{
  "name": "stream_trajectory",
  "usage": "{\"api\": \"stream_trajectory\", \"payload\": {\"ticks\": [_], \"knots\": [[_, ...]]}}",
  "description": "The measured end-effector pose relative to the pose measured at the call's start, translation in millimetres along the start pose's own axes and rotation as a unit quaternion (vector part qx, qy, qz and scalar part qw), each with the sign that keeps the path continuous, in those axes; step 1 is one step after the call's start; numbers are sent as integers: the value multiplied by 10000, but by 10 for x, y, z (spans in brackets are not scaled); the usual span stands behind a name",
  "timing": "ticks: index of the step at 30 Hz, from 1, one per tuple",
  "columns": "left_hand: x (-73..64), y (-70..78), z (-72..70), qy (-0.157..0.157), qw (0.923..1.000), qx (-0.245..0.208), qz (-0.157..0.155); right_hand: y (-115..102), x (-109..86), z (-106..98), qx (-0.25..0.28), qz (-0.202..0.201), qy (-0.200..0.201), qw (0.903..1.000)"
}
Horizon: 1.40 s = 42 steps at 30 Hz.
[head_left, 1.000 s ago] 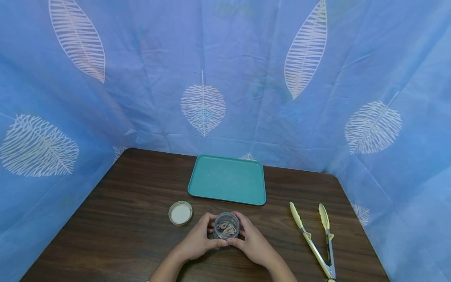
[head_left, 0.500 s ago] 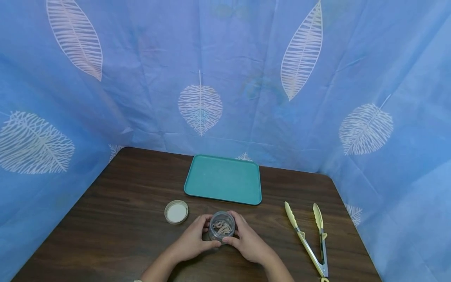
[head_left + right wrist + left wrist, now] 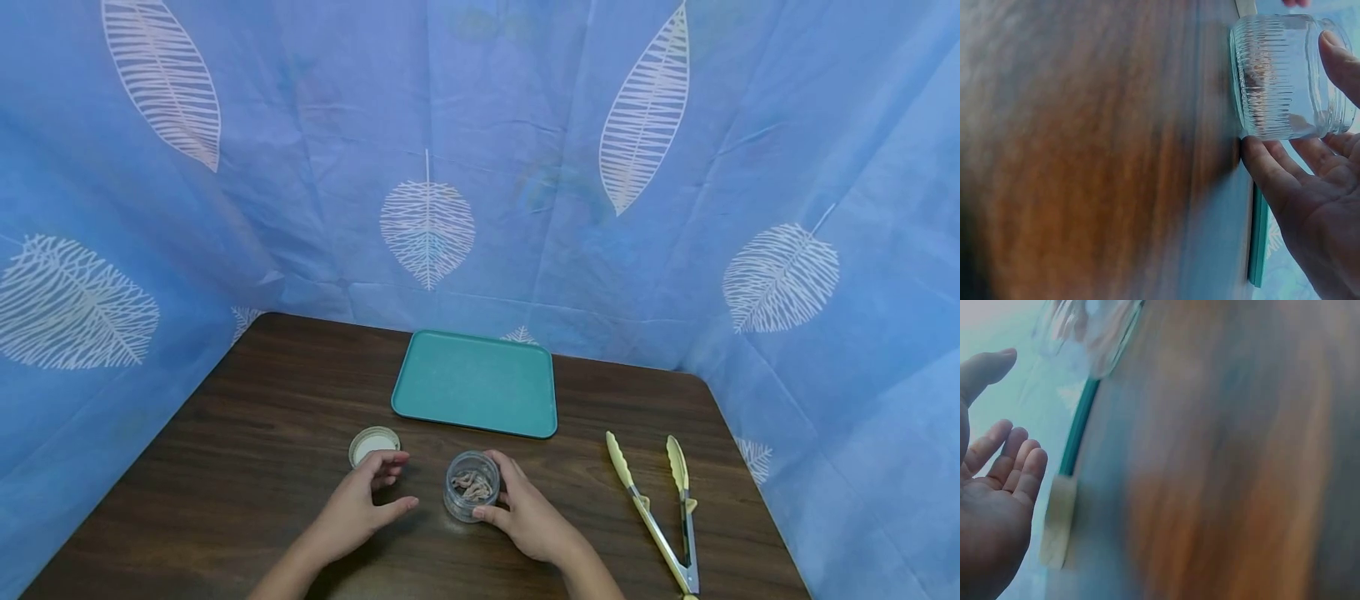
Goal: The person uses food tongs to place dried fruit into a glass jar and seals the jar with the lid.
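Observation:
A ribbed clear glass jar (image 3: pixel 472 487) without its lid stands on the table, several pale brownish, crinkled pieces (image 3: pixel 472 485) inside it. My right hand (image 3: pixel 528 516) holds the jar from its right side. In the right wrist view, the thumb (image 3: pixel 1339 59) lies near the rim and the fingers (image 3: pixel 1269 169) are along the glass wall. My left hand (image 3: pixel 352 510) is apart from the jar on its left, thumb and fingers spread with nothing between them. The round jar lid (image 3: pixel 371 442), pale inside up, is partly covered by its fingers in the head view.
A teal tray (image 3: pixel 476 383) lies beyond the jar near the table's back edge. To the right, tongs (image 3: pixel 667 525) with pale yellow tips lie spread apart. A blue leaf-patterned cloth (image 3: pixel 510 167) surrounds the dark wooden table (image 3: pixel 225 475).
My left hand has let go of the jar and moved left toward the lid. My right hand stays on the jar, which has hardly moved in the last half second.

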<state>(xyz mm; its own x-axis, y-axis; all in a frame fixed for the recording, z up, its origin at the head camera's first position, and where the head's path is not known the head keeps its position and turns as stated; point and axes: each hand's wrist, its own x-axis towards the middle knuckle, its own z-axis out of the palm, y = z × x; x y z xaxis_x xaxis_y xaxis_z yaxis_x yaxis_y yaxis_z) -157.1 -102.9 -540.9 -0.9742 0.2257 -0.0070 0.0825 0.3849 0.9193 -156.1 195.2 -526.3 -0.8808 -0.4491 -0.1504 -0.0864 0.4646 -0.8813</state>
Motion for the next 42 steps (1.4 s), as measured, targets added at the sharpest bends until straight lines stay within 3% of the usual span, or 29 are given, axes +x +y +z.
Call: {"api": "stream_trajectory", "payload": {"ticks": [5, 10, 17, 21, 29, 42], "knots": [[-25, -41, -250, 268, 9986, 449, -85, 1, -14, 7, 13, 21, -28, 10000], [14, -139, -471, 373, 9932, 1102, 21, 0, -8, 3, 27, 18, -33, 10000], [121, -286, -652, 134, 9883, 1504, -194, -7, 5, 12, 34, 18, -50, 10000], [213, -319, -693, -91, 9846, 1711, -333, -14, 0, 21, 113, 75, -50, 9999], [430, -290, -708, -386, 9648, 2581, -335, -7, 29, 7, 161, 78, 224, 9996], [459, -275, -681, -292, 9632, 2657, -270, 22, 60, 26, 291, 153, 237, 9992]]}}
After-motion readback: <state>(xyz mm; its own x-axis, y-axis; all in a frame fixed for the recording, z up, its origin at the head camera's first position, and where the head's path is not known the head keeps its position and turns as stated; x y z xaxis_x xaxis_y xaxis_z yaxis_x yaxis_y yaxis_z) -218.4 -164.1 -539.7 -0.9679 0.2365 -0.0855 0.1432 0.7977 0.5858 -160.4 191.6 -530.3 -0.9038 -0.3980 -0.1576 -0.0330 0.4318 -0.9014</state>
